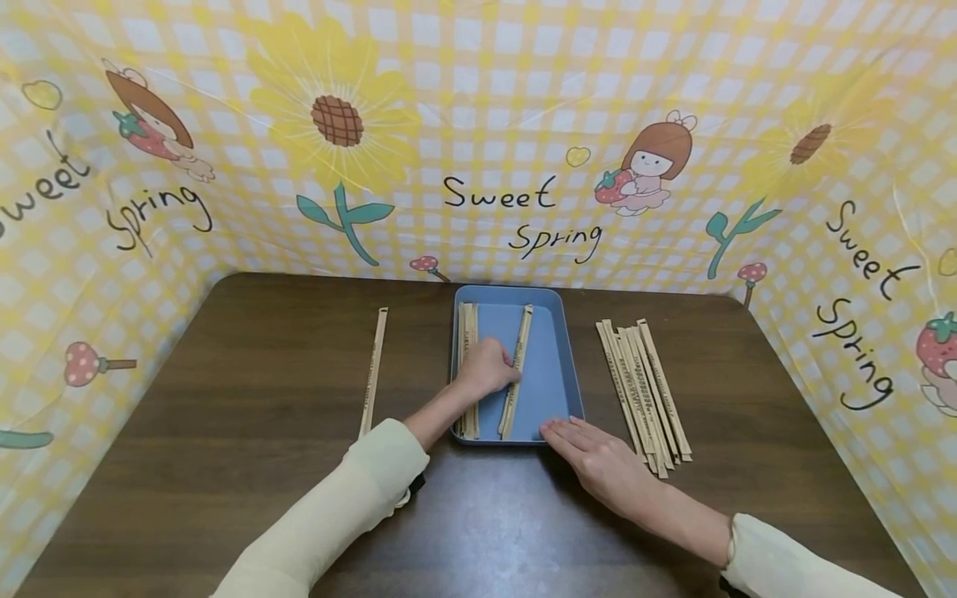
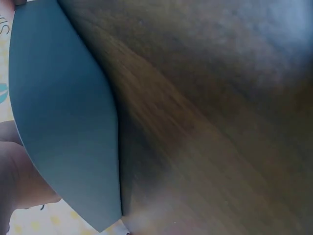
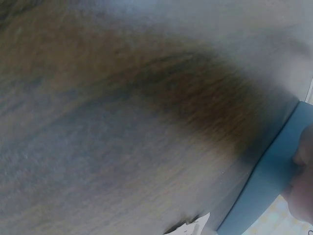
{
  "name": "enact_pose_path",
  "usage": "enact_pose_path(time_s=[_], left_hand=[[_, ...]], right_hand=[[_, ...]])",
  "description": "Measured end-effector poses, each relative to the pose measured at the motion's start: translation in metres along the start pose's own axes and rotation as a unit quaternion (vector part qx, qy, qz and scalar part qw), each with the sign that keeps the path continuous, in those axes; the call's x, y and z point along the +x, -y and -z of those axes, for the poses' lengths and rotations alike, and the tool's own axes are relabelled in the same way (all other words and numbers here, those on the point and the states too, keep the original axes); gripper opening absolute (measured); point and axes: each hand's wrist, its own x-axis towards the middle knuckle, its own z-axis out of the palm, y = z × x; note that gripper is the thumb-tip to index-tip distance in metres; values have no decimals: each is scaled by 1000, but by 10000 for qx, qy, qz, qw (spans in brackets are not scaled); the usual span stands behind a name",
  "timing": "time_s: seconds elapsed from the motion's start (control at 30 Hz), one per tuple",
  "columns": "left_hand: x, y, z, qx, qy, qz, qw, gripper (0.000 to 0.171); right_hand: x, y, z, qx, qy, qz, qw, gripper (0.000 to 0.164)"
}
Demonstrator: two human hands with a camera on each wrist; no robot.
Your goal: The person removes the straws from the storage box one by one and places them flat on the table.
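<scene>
A shallow blue tray (image 1: 549,361) stands on the brown table. Over its middle, my left hand (image 1: 488,367) pinches a long, thin paper-wrapped stick (image 1: 525,328) that slants across the tray floor. More such wrapped sticks (image 1: 467,320) lie side by side along the tray's left wall, partly hidden under the hand and forearm. At the front right corner, the fingers of my right hand (image 1: 598,457) rest straight against the tray rim. In the left wrist view, the tray's outer wall (image 2: 63,117) covers part of the left hand (image 2: 24,176).
Right of the tray lies a loose pile of several wrapped sticks (image 1: 643,390), one end near my right hand. To the left, a single wrapped stick (image 1: 374,365) lies on the table (image 1: 262,399). A yellow checked cloth (image 1: 478,124) hangs upright around the back and sides.
</scene>
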Motion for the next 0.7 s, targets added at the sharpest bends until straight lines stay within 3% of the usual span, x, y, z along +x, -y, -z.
enact_pose_path(time_s=[0.17, 0.3, 0.6, 0.7], left_hand=[[2, -2, -3, 177, -67, -91, 9998, 53], [4, -1, -4, 256, -98, -47, 9996, 49], [3, 2, 3, -57, 46, 28, 10000, 49], [2, 3, 7, -85, 92, 122, 9998, 48]], right_hand=[[0, -1, 0, -51, -148, 96, 9998, 41], [1, -2, -1, -75, -255, 192, 9995, 42], [0, -2, -1, -24, -116, 124, 9999, 39], [-1, -2, -2, -14, -61, 55, 10000, 46]])
